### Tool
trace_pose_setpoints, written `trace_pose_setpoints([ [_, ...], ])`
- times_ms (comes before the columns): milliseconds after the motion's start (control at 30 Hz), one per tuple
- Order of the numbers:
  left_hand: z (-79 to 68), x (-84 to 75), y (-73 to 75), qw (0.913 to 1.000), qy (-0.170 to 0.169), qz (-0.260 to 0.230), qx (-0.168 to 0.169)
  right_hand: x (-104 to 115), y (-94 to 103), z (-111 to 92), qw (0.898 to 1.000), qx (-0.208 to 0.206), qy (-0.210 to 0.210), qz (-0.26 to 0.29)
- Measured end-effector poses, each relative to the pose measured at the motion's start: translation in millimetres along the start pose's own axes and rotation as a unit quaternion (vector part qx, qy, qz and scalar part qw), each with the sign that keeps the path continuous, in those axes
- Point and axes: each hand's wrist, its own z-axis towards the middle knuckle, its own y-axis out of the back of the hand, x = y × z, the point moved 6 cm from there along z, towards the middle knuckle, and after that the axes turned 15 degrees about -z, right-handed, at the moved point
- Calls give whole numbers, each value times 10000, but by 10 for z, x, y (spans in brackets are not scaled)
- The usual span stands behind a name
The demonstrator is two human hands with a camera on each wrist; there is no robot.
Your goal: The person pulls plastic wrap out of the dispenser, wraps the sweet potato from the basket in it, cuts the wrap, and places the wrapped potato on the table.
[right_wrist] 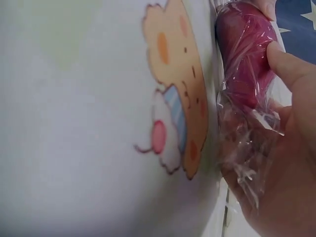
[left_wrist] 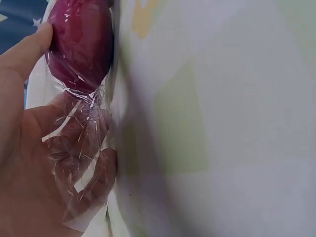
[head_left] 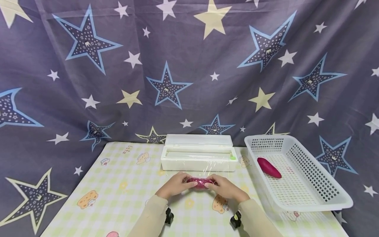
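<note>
A purple-red sweet potato point(head_left: 200, 183), wrapped in clear cling film, lies low over the table just in front of a white cling film box. My left hand point(head_left: 178, 183) grips its left end, thumb on the near side. At the right end my right hand point(head_left: 223, 186) holds it the same way. Loose, crumpled film point(left_wrist: 81, 153) trails off the left end across my palm in the left wrist view. More twisted film point(right_wrist: 247, 153) hangs from the other end against my right fingers in the right wrist view.
The cling film box point(head_left: 198, 164) stands with its lid raised and a green slider point(head_left: 233, 157) at its right. To the right, a white plastic basket point(head_left: 314, 208) holds another purple-red sweet potato point(head_left: 268, 168). A checked cloth point(head_left: 118, 197) covers the table; a starry curtain point(head_left: 189, 65) hangs behind.
</note>
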Motion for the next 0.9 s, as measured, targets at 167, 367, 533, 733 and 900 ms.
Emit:
trace_pose_setpoints([
  [167, -9, 5, 32, 10000, -20, 31, -2, 20, 1, 40, 9999, 14, 90, -123],
  [367, -23, -127, 122, 9929, -747, 892, -230, 31, 9, 58, 9998, 11, 28, -185],
  [533, -3, -323, 95, 9738, -1520, 1660, -315, 11, 18, 56, 9997, 61, -41, -216],
  [733, 10, -390, -35, 9720, -1639, 1684, 34, -1, 28, 35, 9991, -8, 5, -418],
  [900, 35, -343, -49, 9745, -1579, 1590, -129, 5, 84, -14, 9976, -273, 29, -630],
])
